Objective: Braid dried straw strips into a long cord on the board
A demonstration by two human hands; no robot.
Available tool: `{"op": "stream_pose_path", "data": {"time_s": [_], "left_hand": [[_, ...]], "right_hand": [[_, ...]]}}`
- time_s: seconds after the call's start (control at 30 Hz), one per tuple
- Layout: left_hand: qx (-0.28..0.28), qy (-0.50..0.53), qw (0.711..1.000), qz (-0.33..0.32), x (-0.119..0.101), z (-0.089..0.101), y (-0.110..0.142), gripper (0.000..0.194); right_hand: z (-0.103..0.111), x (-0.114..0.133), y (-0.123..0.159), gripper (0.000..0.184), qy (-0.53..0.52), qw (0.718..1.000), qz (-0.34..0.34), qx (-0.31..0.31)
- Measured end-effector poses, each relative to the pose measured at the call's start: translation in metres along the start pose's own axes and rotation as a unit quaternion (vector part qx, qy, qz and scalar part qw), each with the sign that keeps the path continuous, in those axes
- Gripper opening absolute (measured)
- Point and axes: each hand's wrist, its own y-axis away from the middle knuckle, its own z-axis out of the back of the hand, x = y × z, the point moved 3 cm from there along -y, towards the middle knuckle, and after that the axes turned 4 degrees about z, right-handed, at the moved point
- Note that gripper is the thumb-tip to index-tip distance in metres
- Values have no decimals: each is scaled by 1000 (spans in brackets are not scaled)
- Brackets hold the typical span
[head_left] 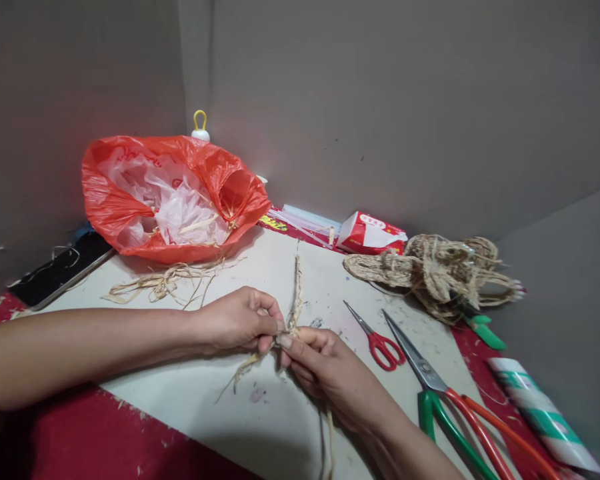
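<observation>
Pinching a narrow natural-fiber braid (297,290), two bare hands meet over a white sheet (180,393) on a red tabletop (120,440), seen from where I watch remotely through the head camera. The left hand (243,320) closes thumb against curled fingers on the work; the right hand (327,367), its thumb pressed to the forefinger, grips it just beside. With the fingertips overlapping, I cannot tell which strand each one holds. The braid runs from the fingers toward the far side of the sheet, while loose ends trail below both hands.

Beyond the left forearm, I see loose fiber strands (165,281) in front of a red plastic bag (103,223) with white plastic (185,213) inside, and a dark phone (63,270) to its left. To the right, small red-handled scissors (387,351) lie near large shears (425,370) with one green and one red handle. Behind them sit a bundle of braided fiber cord (435,270) and a red-and-white tissue pack (367,235); a green-and-white packet (543,413) rests near the right-hand wall.
</observation>
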Motion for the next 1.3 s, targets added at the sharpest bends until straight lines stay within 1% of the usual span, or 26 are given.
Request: {"op": "stream_pose_path", "data": {"time_s": [0.1,0.23,0.4,0.5,0.6,0.7,0.8,0.87,0.93,1.0,1.07,1.13,1.2,1.23,1.27,1.3], "left_hand": [[-3,-54,998,-34,1,0,2,18],[-4,-121,991,-57,-1,-2,6,20],[-14,-168,986,-2,-8,-4,11,12],[-37,-213,976,8,-15,-6,15,14],[-70,-280,957,-20,-22,-8,18,15],[-101,-352,927,-88,-27,-13,21,16],[-113,-415,893,-135,-26,-18,21,17],[-114,-446,875,-149,-24,-22,20,16],[-110,-458,869,-153,-22,-25,20,15],[-101,-457,871,-150,-22,-29,21,19],[-94,-455,874,-142,-26,-30,25,28],[-112,-453,871,-153,-36,-28,31,38],[-163,-435,862,-201,-47,-23,37,42],[-186,-419,859,-226,-52,-19,39,41],[-193,-402,863,-240,-54,-15,38,38],[-177,-385,876,-231,-52,-12,36,32]], "right_hand": [[-4,0,1,38,-9,999,0,-42],[-8,2,3,35,-57,997,-10,-60],[-14,1,5,33,-124,989,-33,-72],[-18,-1,5,34,-159,984,-28,-71],[-22,-1,5,38,-192,979,-14,-66],[-26,-2,6,35,-228,971,3,-71],[-28,-3,7,35,-267,961,19,-76],[-29,-5,7,35,-292,953,22,-80],[-29,-5,7,36,-309,946,24,-89],[-28,-5,7,38,-313,944,30,-106],[-27,-4,7,40,-306,943,40,-123],[-26,-2,7,41,-298,944,50,-130],[-26,-1,8,39,-294,948,46,-110],[-27,-1,8,37,-292,951,40,-93],[-28,-2,8,35,-288,954,31,-75],[-28,-2,8,33,-285,956,23,-61]]}}
